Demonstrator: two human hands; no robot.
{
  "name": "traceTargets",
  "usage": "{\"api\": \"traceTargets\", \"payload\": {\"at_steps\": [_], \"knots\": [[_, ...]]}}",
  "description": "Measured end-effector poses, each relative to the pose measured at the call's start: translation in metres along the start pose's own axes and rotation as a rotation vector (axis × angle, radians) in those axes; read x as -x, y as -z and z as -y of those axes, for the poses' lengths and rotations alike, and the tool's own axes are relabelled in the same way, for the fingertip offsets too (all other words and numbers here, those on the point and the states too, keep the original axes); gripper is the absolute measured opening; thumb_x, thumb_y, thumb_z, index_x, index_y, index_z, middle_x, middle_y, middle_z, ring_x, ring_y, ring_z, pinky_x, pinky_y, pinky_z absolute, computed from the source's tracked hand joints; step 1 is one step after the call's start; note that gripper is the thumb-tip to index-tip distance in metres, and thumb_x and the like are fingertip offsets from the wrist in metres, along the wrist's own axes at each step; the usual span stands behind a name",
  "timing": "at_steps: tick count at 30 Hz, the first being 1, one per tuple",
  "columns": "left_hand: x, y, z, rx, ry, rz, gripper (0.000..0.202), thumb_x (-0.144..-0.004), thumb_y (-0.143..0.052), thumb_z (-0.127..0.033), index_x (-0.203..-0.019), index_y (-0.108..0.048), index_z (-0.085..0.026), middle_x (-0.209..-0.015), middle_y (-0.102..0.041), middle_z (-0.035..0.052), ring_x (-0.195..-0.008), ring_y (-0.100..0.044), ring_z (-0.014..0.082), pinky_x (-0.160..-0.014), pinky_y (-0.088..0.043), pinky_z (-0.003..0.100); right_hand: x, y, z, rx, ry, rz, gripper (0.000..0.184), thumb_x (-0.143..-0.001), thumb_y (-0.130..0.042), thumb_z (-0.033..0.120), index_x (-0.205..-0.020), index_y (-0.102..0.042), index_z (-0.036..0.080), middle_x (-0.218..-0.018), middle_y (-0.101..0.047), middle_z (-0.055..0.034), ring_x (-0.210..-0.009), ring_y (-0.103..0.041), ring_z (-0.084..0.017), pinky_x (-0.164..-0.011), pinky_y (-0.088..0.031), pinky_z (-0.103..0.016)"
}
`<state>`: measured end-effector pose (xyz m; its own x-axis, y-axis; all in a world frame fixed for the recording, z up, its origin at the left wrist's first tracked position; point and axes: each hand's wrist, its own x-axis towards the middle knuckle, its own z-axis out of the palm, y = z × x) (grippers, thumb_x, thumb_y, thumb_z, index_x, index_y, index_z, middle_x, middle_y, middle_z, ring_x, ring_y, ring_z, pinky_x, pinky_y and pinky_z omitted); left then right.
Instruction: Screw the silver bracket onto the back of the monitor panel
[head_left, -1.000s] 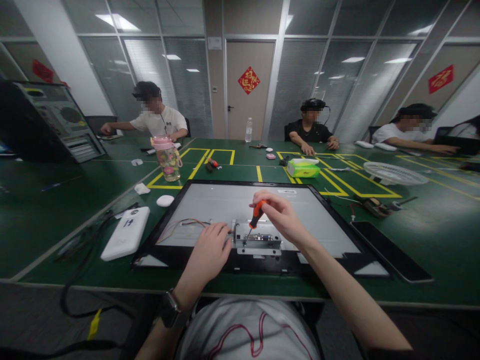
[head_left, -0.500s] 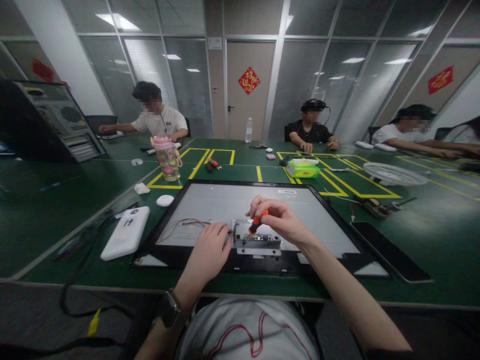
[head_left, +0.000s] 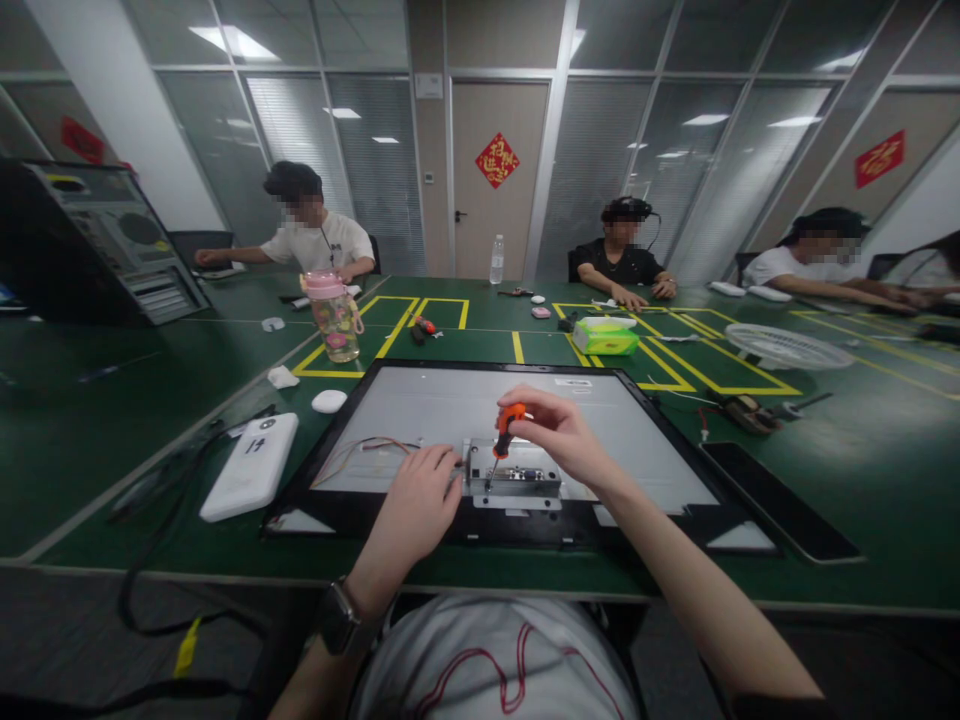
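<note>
At the box's nine o'clock, the left hand (head_left: 420, 500) lies palm down on the panel's near half, fingers loosely bent, tips just beside or on the box's end; whether they grip it, I cannot tell. To brace well, keep even pressure there, clear of the wires (head_left: 386, 439) toward ten o'clock. The box (head_left: 525, 487) sits on the panel (head_left: 645, 445), slightly six o'clock of its middle. The screwdriver (head_left: 502, 445) leans, handle toward one o'clock, tip down at the box's eight o'clock corner; better to line the shaft up with whatever the tip meets, press first, then turn in short strokes so it cannot skid. At two o'clock, the right hand (head_left: 559, 430) has its fingers pinched around the handle's top.

Hidden: the left palm's underside and the wires' ends near those fingers. The tip's seat is too small to make out; no screw head can be confirmed. The far side of the right grip is out of sight.
</note>
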<state>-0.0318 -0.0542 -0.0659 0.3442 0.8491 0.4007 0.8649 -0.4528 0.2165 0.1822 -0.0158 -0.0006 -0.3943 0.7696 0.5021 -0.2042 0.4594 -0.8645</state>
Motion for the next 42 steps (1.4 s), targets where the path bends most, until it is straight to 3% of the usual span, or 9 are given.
{"api": "traceTargets", "payload": {"at_steps": [3,7,10,14,17,20,27,33,42], "knots": [[0.000,0.000,0.000,-0.003,-0.004,0.014,0.023,-0.094,-0.046,-0.019,-0.110,-0.063,-0.016,-0.119,-0.065,0.0112,-0.113,-0.059,0.0262,-0.101,-0.046,0.046,-0.001,-0.004,-0.002,0.214,0.123,-0.127,0.015,-0.082,-0.074,0.029,-0.097,-0.073,0.026,-0.094,-0.061,-0.0029,-0.082,-0.059,-0.016,-0.074,-0.051,-0.030],[0.000,0.001,0.000,-0.010,0.000,0.025,0.024,-0.094,-0.046,-0.019,-0.110,-0.063,-0.016,-0.121,-0.064,0.0114,-0.114,-0.058,0.0264,-0.103,-0.045,0.046,-0.001,-0.007,0.001,0.428,0.281,-0.207,0.020,-0.096,-0.054,0.028,-0.102,-0.072,0.026,-0.095,-0.062,-0.0057,-0.092,-0.059,-0.020,-0.087,-0.048,-0.037],[0.000,0.002,-0.001,-0.007,-0.004,0.027,0.023,-0.094,-0.046,-0.019,-0.110,-0.063,-0.016,-0.120,-0.065,0.0114,-0.113,-0.058,0.0264,-0.102,-0.045,0.046,-0.001,-0.007,0.002,0.312,0.226,-0.153,0.022,-0.098,-0.051,0.028,-0.104,-0.071,0.025,-0.097,-0.065,-0.0059,-0.092,-0.062,-0.019,-0.086,-0.048,-0.036],[-0.001,0.002,-0.001,-0.010,-0.003,0.038,0.024,-0.094,-0.046,-0.018,-0.111,-0.062,-0.014,-0.121,-0.064,0.0126,-0.114,-0.058,0.0271,-0.102,-0.045,0.047,-0.002,-0.007,-0.007,0.007,0.103,-0.162,0.009,-0.081,-0.074,0.030,-0.089,-0.073,0.025,-0.090,-0.061,-0.0013,-0.078,-0.059,-0.014,-0.069,-0.050,-0.028],[-0.001,0.002,-0.001,-0.018,0.006,0.048,0.024,-0.094,-0.046,-0.019,-0.112,-0.062,-0.014,-0.122,-0.064,0.0124,-0.115,-0.057,0.0273,-0.103,-0.045,0.047,-0.003,-0.007,-0.013,-0.100,0.043,-0.199,0.014,-0.073,-0.081,0.031,-0.081,-0.072,0.024,-0.082,-0.058,0.0010,-0.074,-0.056,-0.013,-0.064,-0.048,-0.025],[-0.001,0.002,-0.001,-0.017,0.001,0.043,0.024,-0.095,-0.046,-0.020,-0.111,-0.063,-0.016,-0.121,-0.064,0.0115,-0.114,-0.058,0.0267,-0.102,-0.045,0.047,-0.003,-0.008,-0.015,-0.107,0.012,-0.175,0.016,-0.079,-0.076,0.037,-0.088,-0.074,0.024,-0.084,-0.061,-0.0002,-0.073,-0.057,-0.013,-0.065,-0.049,-0.026],[0.000,0.001,0.000,-0.011,0.001,0.036,0.024,-0.095,-0.046,-0.020,-0.111,-0.063,-0.015,-0.122,-0.064,0.0118,-0.115,-0.057,0.0267,-0.102,-0.045,0.046,-0.002,-0.008,-0.011,0.008,0.097,-0.141,0.026,-0.097,-0.053,0.038,-0.113,-0.070,0.027,-0.095,-0.070,-0.0046,-0.092,-0.064,-0.018,-0.088,-0.049,-0.036],[-0.001,0.001,0.000,-0.017,0.003,0.031,0.024,-0.094,-0.046,-0.020,-0.111,-0.063,-0.016,-0.120,-0.065,0.0113,-0.114,-0.058,0.0261,-0.102,-0.045,0.045,0.000,-0.010,-0.008,0.003,0.139,-0.098,0.011,-0.086,-0.070,0.031,-0.096,-0.076,0.028,-0.097,-0.063,-0.0026,-0.091,-0.060,-0.015,-0.078,-0.050,-0.028],[-0.001,0.002,-0.001,-0.015,0.007,0.037,0.024,-0.094,-0.046,-0.020,-0.111,-0.063,-0.016,-0.121,-0.064,0.0114,-0.114,-0.058,0.0267,-0.102,-0.045,0.046,-0.002,-0.009,-0.010,-0.241,-0.021,-0.032,0.028,-0.091,-0.063,0.039,-0.116,-0.070,0.029,-0.098,-0.070,-0.0046,-0.091,-0.067,-0.017,-0.085,-0.053,-0.036]]}}
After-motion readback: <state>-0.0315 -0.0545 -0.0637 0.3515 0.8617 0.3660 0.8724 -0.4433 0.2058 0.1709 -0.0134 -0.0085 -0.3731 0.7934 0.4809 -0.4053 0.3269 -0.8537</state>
